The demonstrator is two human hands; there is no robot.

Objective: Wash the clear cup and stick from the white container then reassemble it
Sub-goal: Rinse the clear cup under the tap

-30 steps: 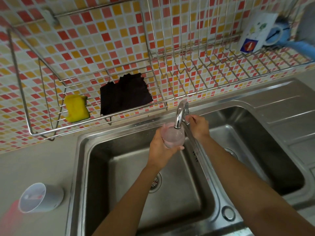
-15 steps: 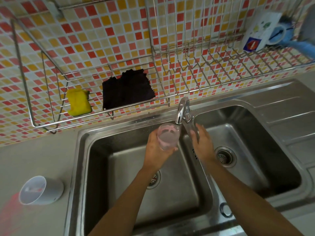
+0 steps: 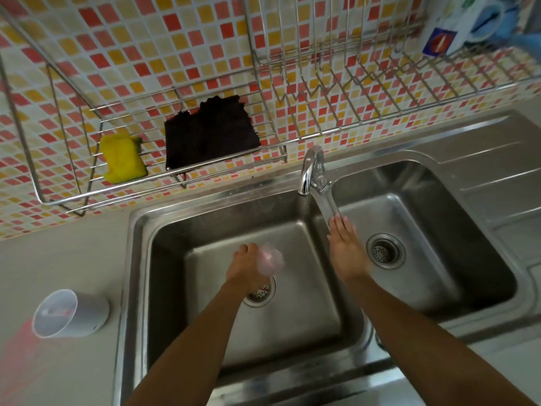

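Note:
My left hand (image 3: 247, 266) grips the clear cup (image 3: 271, 261) low over the left sink basin (image 3: 175, 259), near its drain; the cup is blurred and faintly pink. My right hand (image 3: 345, 247) is flat with fingers apart over the divider between the basins, its fingertips at the end of the tap lever (image 3: 328, 203). The white container (image 3: 71, 313) lies on its side on the counter at the left, its mouth toward me, with something reddish inside. I cannot make out the stick clearly.
The chrome tap (image 3: 310, 168) curves over the left basin. A wire rack (image 3: 322, 83) on the tiled wall holds a yellow sponge (image 3: 123, 158), a black cloth (image 3: 209, 131) and a mug (image 3: 456, 22) at far right. The right basin (image 3: 439, 230) has its own drain.
My left hand has lowered the cup from under the spout down toward the drain. My right hand has slid off the tap base to the lever's end, fingers spread.

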